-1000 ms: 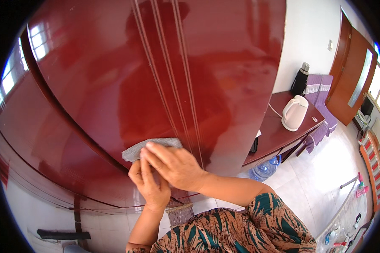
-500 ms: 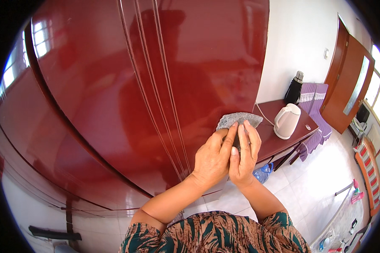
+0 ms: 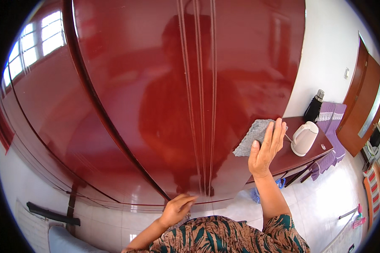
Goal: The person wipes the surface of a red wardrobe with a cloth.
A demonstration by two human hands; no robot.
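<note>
My right hand [image 3: 267, 147] is raised at the right part of the glossy dark red wardrobe door [image 3: 126, 105], its fingers stretched out and together. A grey, fuzzy cloth [image 3: 255, 138] is spread against the door just left of and behind that hand. The fingers lie along the cloth's right side rather than wrapping round it. Lower down, my left hand [image 3: 177, 209] hangs in front of the wardrobe's bottom edge, fingers loosely bent and a little apart. Nothing shows in it.
Right of the wardrobe, a dark red table [image 3: 278, 162] carries a white electric kettle [image 3: 304, 139] and a black thermos [image 3: 314, 107]. Purple fabric [image 3: 331, 122] drapes beside it. Beneath stands a blue plastic bottle [image 3: 256, 195]. A brown door [image 3: 361, 109] is farther right.
Both hands were together over the bunched cloth; they have parted. The left hand has dropped down and leftward, while the right lies along the now-spread cloth. The view has shifted left.
</note>
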